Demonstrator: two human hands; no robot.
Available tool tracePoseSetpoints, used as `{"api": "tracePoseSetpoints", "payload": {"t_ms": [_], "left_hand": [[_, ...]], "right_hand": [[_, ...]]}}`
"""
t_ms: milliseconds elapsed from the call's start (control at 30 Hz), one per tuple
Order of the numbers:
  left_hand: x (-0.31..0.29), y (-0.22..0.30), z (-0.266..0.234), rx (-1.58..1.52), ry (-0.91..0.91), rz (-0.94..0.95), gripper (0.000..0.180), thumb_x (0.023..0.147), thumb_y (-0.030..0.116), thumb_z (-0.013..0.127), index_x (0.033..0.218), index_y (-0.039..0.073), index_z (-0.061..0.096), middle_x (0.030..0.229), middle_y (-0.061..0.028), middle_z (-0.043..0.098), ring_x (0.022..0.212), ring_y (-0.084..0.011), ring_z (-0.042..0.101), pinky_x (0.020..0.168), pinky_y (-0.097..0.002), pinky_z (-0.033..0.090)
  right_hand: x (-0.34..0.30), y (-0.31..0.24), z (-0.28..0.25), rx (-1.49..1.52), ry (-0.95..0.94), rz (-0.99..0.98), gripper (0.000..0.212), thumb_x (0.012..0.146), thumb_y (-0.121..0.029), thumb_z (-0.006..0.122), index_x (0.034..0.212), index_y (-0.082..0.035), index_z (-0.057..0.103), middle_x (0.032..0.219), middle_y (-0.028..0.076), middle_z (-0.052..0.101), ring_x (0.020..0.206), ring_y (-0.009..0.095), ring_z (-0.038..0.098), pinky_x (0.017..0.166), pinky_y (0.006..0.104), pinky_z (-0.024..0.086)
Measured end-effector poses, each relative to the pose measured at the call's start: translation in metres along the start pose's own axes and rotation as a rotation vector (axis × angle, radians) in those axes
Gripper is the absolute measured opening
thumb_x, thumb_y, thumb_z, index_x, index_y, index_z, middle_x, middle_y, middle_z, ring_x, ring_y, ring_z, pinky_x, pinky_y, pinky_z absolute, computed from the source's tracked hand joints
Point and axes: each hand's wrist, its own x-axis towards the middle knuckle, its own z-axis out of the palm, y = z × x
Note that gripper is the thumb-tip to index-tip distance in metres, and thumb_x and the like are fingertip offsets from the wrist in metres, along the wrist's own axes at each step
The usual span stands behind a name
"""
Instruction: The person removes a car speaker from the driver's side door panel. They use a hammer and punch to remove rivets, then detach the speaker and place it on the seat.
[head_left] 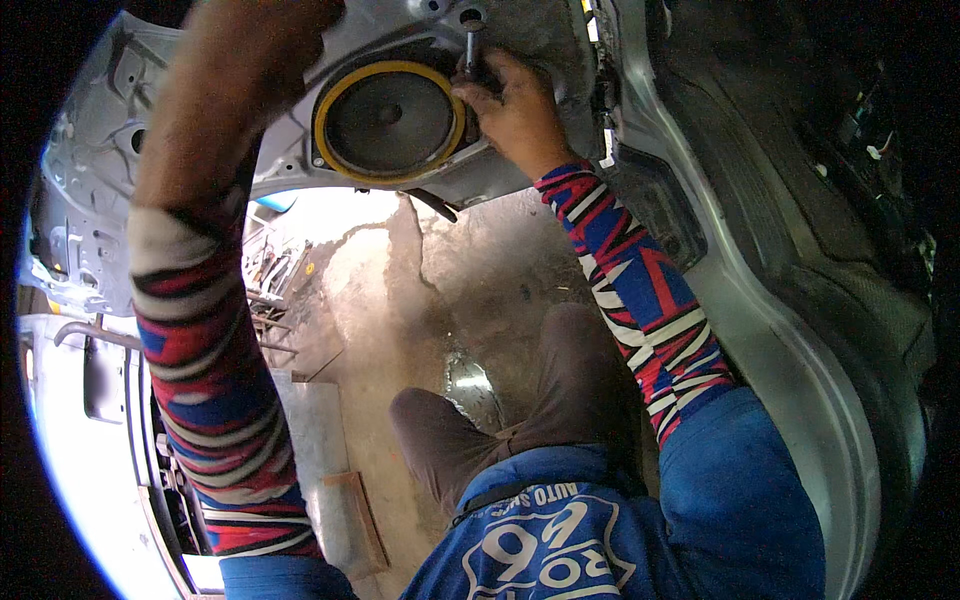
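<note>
A round black speaker [390, 122] with a yellow ring sits in the grey bare-metal car door [100, 170]. My right hand [515, 110] is closed around a dark tool [472, 50], a screwdriver by its look, with its tip at the door panel just right of the speaker rim. My left hand [265, 45] reaches up against the door panel at the speaker's upper left. Its fingers are out of sight, so I cannot tell what it holds. Both forearms wear red, white and blue patterned sleeves.
The car's door sill and dark cabin floor [800, 250] curve down the right side. Below the door lies a stained concrete floor [400, 290]. My knees in brown trousers [560, 390] are bent under me. A metal rack [265, 280] stands at the left.
</note>
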Motion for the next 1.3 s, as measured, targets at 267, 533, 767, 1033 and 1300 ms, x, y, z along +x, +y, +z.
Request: {"api": "tracePoseSetpoints", "payload": {"t_ms": [267, 533, 767, 1033, 1300], "left_hand": [[-0.001, -0.008, 0.022, 0.798, 0.220, 0.884, 0.040, 0.089, 0.004, 0.055, 0.129, 0.003, 0.057, 0.115, -0.0114, 0.064, 0.096, -0.0269, 0.063, 0.089, -0.0384, 0.050], [-0.002, -0.034, 0.028, 0.977, 0.344, 0.576, 0.041, 0.084, 0.017, 0.070, 0.122, 0.003, 0.062, 0.109, -0.0180, 0.066, 0.100, -0.0347, 0.063, 0.087, -0.0425, 0.050], [-0.006, -0.012, 0.012, 0.057, 0.057, 0.271, 0.028, 0.094, 0.018, 0.058, 0.120, 0.007, 0.063, 0.101, -0.0168, 0.068, 0.090, -0.0344, 0.065, 0.080, -0.0422, 0.052], [-0.011, -0.001, 0.013, 0.905, 0.430, 0.266, 0.038, 0.091, 0.013, 0.057, 0.128, 0.008, 0.058, 0.121, -0.0155, 0.062, 0.108, -0.0266, 0.059, 0.092, -0.0408, 0.048], [0.007, -0.046, -0.017, 0.393, 0.409, 0.393, 0.038, 0.084, 0.004, 0.060, 0.122, 0.006, 0.060, 0.103, -0.0124, 0.064, 0.086, -0.0276, 0.061, 0.075, -0.0398, 0.051]], "right_hand": [[0.006, -0.015, -0.004, 0.043, -0.060, -0.051, 0.035, 0.084, -0.020, 0.075, 0.111, 0.000, 0.065, 0.098, 0.024, 0.068, 0.092, 0.042, 0.066, 0.081, 0.0450, 0.053], [0.006, -0.017, -0.005, -0.011, -0.052, -0.029, 0.035, 0.084, -0.019, 0.075, 0.112, 0.000, 0.065, 0.099, 0.024, 0.068, 0.093, 0.042, 0.066, 0.082, 0.0454, 0.053], [0.007, -0.012, -0.003, 0.045, -0.042, 0.031, 0.028, 0.087, -0.020, 0.074, 0.108, -0.002, 0.067, 0.099, 0.015, 0.071, 0.090, 0.029, 0.069, 0.082, 0.0383, 0.052], [0.005, -0.011, -0.005, -0.053, -0.077, 0.040, 0.023, 0.088, -0.017, 0.072, 0.104, -0.002, 0.067, 0.096, 0.014, 0.071, 0.089, 0.027, 0.069, 0.082, 0.0366, 0.052], [0.005, -0.006, 0.001, 0.039, 0.005, -0.002, 0.025, 0.087, -0.017, 0.072, 0.104, 0.000, 0.066, 0.094, 0.018, 0.070, 0.087, 0.032, 0.068, 0.081, 0.0396, 0.051]]}}
